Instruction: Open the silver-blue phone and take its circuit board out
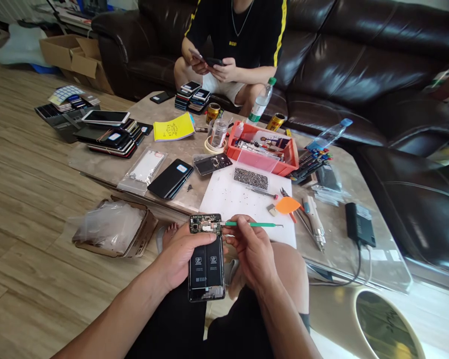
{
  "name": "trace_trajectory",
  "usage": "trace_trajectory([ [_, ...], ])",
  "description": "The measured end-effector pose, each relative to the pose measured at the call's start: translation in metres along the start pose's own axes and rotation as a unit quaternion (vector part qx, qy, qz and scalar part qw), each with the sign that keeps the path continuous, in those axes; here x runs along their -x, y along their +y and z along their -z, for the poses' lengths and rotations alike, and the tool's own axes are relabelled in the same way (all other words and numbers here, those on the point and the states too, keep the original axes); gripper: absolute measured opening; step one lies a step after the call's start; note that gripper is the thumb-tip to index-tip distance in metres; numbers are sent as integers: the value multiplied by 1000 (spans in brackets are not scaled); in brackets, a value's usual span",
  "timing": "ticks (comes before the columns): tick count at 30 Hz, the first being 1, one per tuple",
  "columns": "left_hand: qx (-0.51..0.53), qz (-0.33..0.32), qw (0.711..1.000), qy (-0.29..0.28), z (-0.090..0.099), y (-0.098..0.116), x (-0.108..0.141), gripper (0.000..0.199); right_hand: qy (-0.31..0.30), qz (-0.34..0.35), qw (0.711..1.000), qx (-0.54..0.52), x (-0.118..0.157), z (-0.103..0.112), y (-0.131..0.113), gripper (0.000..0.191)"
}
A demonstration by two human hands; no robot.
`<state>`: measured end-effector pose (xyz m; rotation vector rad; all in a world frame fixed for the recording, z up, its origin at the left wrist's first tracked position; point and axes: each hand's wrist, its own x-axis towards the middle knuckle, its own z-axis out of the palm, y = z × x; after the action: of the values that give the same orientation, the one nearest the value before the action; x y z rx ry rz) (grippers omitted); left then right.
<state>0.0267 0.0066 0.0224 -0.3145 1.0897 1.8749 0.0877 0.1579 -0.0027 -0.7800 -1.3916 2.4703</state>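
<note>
A dark brown leather sofa (329, 85), its cushions catching pale highlights, stretches across the back of the room behind a low grey-brown table (179, 149), while wood-look plank floor (22, 199) spreads to the left and bright light whitens the lower right.

An opened black phone (206, 258), circuit board (209, 220) exposed, has a green tool (262, 225) beside its top.

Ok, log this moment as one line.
left hand: holding opened phone; right hand: holding green tool, tip at phone's upper part; white mat: screwdriver
</note>
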Motion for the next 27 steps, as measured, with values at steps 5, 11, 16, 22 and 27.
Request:
trace_trajectory([
  [5,-6,7,1000,-18,2,1,-1,53,-45,27,995,83,-1,-2,-13,30],
  [11,-27,15,999,-15,3,1,-1,60,-103,42,969,220,-2,-7,-32,30],
  [16,-29,8,999,-17,2,1,-2,59,-97,42,954,281,3,-10,-39,25],
  [22,-33,-2,999,-29,1,-1,-5,54,-97,56,929,352,3,-7,-43,22],
  [27,-35,-7,999,-16,0,-1,-7,57,-104,76,929,347,5,-7,-44,21],
])
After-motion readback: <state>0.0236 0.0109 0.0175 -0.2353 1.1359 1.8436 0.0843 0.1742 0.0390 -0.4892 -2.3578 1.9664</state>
